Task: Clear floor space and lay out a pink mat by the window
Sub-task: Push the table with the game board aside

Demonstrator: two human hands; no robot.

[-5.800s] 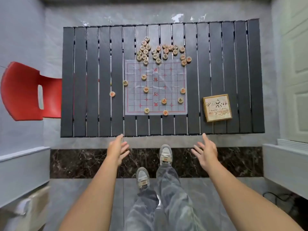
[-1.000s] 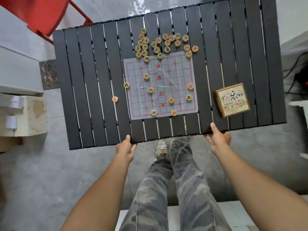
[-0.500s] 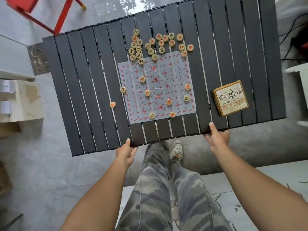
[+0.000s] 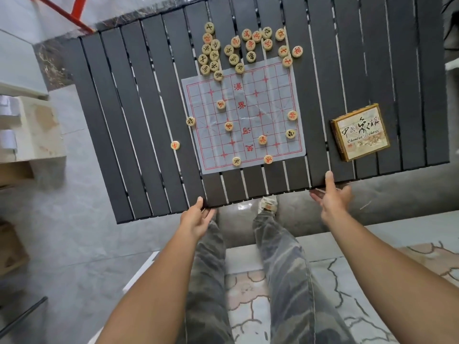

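- Legs in camouflage trousers (image 4: 285,281) and one shoe (image 4: 268,204) stand just short of the near edge of the black slatted table (image 4: 139,120).
- The left hand (image 4: 196,219) grips that edge, thumb on top and fingers curled beneath.
- The right hand (image 4: 332,199) meets the same edge, thumb on a slat and fingers spread below it.
- A paper xiangqi board (image 4: 246,120) lies at the table's middle, with the Chinese chess box (image 4: 360,131) to its right.
- Xiangqi pieces (image 4: 238,48) are heaped toward the table's far edge.
- Red chair legs (image 4: 74,13) show beyond its far-left corner.
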